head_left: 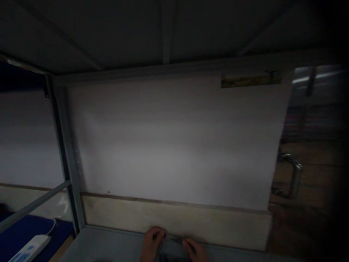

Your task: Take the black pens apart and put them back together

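Observation:
The view is dim, and my two hands sit at the bottom edge of the picture. My left hand (151, 243) and my right hand (195, 251) each pinch the top edge of a dark grey cloth (174, 255), which is mostly cut off below the frame. A thin dark strip or fold (177, 240) lies between my hands. Both rest on a pale grey surface (109, 242), likely a mattress or sheet, close to a cream board (174, 218) along the wall.
A white wall (163, 145) rises ahead under a low grey overhead panel (163, 32). A metal bed post (69, 145) and rail stand left, above a blue mat with a white power strip (29, 248). A door with a metal handle (291, 174) is at right.

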`<control>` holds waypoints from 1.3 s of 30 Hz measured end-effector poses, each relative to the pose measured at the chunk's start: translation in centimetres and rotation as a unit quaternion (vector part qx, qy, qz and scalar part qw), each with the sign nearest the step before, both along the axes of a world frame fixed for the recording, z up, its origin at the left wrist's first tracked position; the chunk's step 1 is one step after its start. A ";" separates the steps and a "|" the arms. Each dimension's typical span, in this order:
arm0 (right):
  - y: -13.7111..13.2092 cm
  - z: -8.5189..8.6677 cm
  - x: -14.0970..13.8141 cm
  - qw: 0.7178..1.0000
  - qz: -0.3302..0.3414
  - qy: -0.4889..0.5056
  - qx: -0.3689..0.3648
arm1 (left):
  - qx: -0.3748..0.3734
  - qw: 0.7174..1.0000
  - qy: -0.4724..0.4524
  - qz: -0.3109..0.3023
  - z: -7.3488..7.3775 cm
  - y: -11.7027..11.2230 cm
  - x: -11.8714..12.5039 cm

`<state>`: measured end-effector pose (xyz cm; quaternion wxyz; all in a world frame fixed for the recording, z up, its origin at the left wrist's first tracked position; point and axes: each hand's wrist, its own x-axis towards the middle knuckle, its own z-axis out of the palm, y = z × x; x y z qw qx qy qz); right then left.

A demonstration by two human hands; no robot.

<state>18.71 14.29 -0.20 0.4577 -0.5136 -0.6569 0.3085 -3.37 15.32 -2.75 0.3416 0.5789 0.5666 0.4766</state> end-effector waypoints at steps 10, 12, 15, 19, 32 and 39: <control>1.1 -1.6 1.1 0.996 0.059 0.051 -0.035 | 0.001 0.999 0.036 0.016 1.5 -1.2 0.4; 1.1 -1.7 1.0 0.997 0.054 0.038 -0.043 | 0.000 0.999 0.034 0.014 1.4 -1.1 0.2; 1.2 -2.0 1.1 0.996 0.057 0.025 -0.062 | 0.002 0.999 0.031 0.010 1.3 -1.1 0.1; 1.6 -2.2 1.4 0.995 0.064 0.053 -0.049 | 0.000 1.000 0.030 0.004 1.3 -1.0 0.0; 1.5 -1.8 1.0 0.989 0.090 0.063 -0.095 | -0.025 1.000 0.016 0.003 0.7 -0.8 -0.3; 1.7 -1.7 1.2 0.990 0.072 0.063 -0.103 | -0.026 0.999 0.039 -0.005 0.3 -0.6 -0.3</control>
